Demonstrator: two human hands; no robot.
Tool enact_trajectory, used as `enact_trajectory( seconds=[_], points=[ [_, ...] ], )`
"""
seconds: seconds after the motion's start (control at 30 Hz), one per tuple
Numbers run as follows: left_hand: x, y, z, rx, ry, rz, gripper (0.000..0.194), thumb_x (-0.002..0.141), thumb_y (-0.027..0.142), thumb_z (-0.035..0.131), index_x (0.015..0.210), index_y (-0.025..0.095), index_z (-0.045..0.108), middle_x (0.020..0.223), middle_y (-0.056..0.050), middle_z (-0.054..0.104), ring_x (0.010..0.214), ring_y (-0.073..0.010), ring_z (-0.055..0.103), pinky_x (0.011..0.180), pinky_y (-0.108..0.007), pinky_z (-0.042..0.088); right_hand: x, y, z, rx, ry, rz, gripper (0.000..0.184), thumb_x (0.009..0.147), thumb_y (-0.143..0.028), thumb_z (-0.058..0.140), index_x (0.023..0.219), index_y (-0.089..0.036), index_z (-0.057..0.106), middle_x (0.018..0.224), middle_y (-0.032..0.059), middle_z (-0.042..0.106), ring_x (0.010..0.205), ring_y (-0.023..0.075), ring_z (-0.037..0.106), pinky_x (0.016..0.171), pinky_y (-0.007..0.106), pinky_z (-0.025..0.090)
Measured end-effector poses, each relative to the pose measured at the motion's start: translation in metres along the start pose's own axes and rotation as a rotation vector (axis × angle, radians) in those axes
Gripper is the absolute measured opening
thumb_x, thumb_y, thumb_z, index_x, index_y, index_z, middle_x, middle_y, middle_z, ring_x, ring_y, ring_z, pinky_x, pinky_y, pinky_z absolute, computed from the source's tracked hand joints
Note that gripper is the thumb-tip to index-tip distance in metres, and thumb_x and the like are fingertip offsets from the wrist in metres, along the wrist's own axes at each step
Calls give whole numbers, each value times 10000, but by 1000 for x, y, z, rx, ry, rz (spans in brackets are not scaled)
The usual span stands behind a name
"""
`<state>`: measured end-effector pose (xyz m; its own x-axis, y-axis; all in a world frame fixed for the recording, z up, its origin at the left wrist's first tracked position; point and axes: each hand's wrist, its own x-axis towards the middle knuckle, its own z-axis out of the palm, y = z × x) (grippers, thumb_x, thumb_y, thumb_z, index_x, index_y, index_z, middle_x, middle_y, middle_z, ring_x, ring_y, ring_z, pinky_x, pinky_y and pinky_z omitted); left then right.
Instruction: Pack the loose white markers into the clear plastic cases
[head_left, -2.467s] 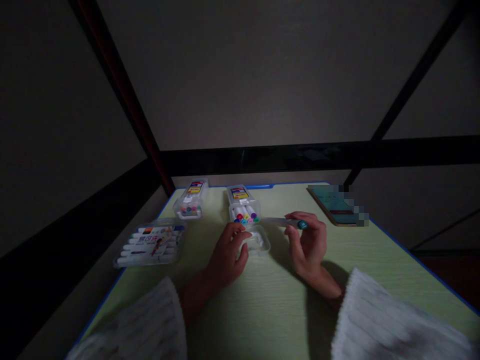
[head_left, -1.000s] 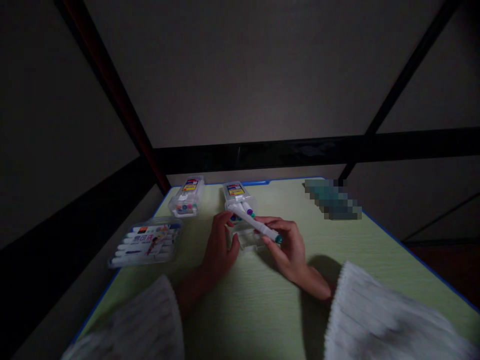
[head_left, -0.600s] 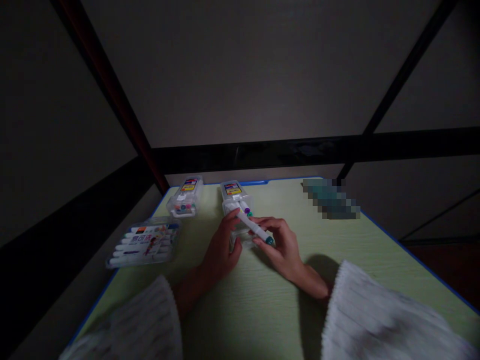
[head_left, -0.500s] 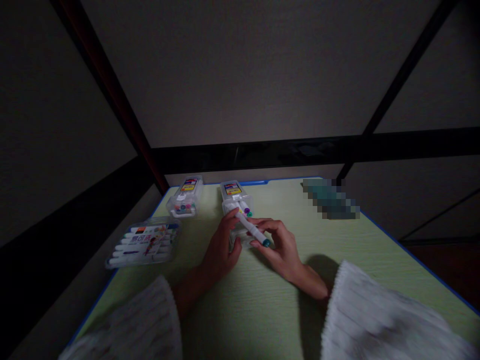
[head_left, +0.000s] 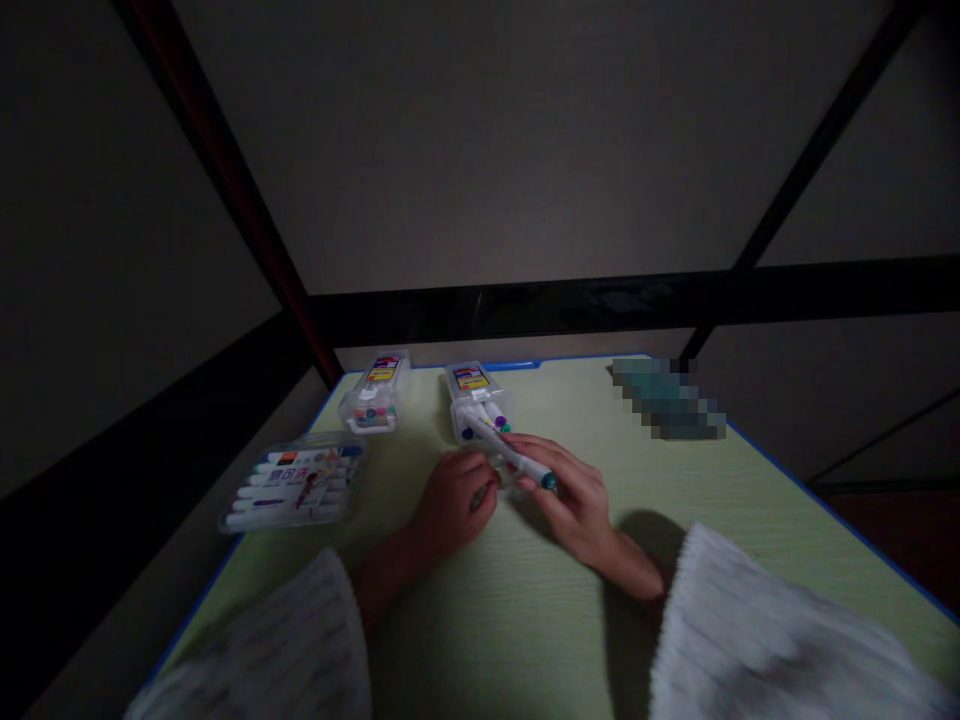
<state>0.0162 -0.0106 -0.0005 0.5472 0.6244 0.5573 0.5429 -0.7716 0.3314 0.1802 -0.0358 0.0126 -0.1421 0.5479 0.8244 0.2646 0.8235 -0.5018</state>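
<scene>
My right hand [head_left: 576, 500] is closed on a white marker [head_left: 525, 462] with a teal end. The marker slants, its far end at the mouth of a clear plastic marker case [head_left: 471, 385]. Inside that mouth show several white markers with purple, green and dark blue ends. Left of the marker, my left hand [head_left: 454, 505] has its fingers curled together at the clear lid [head_left: 508, 478] hanging toward me from the case. It seems to pinch the lid's edge, which the fingers partly hide.
A second clear case of markers [head_left: 377, 392] stands at the back left. In front of it, a flat clear pack of white markers [head_left: 296, 485] lies at the left edge. At the back right is a blurred-out greenish object [head_left: 664, 400]. The pale green table [head_left: 555, 640] has a blue rim.
My left hand has left the marker and moved down to the lid, its fingers curling in. My right hand keeps the marker, shifted slightly right. The view has turned slightly.
</scene>
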Motion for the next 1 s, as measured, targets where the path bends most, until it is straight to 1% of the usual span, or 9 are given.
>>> enact_trajectory(
  seconds=[0.13,0.23,0.33,0.43,0.53,0.7,0.87,1.0],
  points=[
    [0,0,-2,63,-72,52,153,818,151,458,787,179,605,738,-26,612,739,-159,568,676,-300,389,0,-2,-2,-14,-4,-17,296,855,-210,499,1147,-225,545,1084,81,642,1019,191,595,843,373,521],
    [0,0,-2,84,-104,52,165,832,164,454,797,183,614,747,-28,622,749,-162,575,680,-306,382,-1,-4,-3,1,20,-16,268,874,-236,465,1130,-221,540,1064,91,645,1015,205,596,832,392,522],
    [-1,-1,-1,70,-110,50,167,829,158,456,811,182,620,757,-31,626,783,-170,577,722,-317,392,-3,-5,-3,27,36,2,240,883,-247,443,1099,-205,538,1015,101,654,974,209,612,799,384,530],
    [-1,-2,-1,46,-103,52,162,823,154,461,828,183,621,783,-36,632,816,-175,575,766,-328,392,-4,-5,-2,35,25,5,229,883,-241,442,1090,-203,531,992,95,658,951,203,620,782,366,532],
    [-1,-2,-1,53,-114,40,169,830,167,452,821,192,619,784,-33,630,803,-170,571,735,-315,386,-4,-4,-2,24,46,8,216,880,-239,441,1070,-205,538,998,91,659,957,208,619,787,370,525],
    [0,0,-2,67,-137,26,188,835,166,437,749,183,604,714,-19,609,725,-157,559,681,-303,353,-2,-3,-1,20,112,27,179,872,-215,453,1018,-207,557,957,77,664,920,196,627,758,344,526],
    [0,0,-2,66,-132,35,195,839,170,433,740,182,600,726,-24,614,743,-161,558,683,-304,347,-2,-2,-1,-8,85,1,179,872,-220,445,1010,-196,558,952,88,664,923,205,627,765,360,523],
    [0,0,-2,77,-139,34,207,844,178,420,728,179,591,696,-16,598,708,-149,545,677,-298,346,-3,-1,-2,-41,98,1,193,875,-223,439,1027,-204,558,958,88,663,936,209,622,767,375,522]
  ],
)
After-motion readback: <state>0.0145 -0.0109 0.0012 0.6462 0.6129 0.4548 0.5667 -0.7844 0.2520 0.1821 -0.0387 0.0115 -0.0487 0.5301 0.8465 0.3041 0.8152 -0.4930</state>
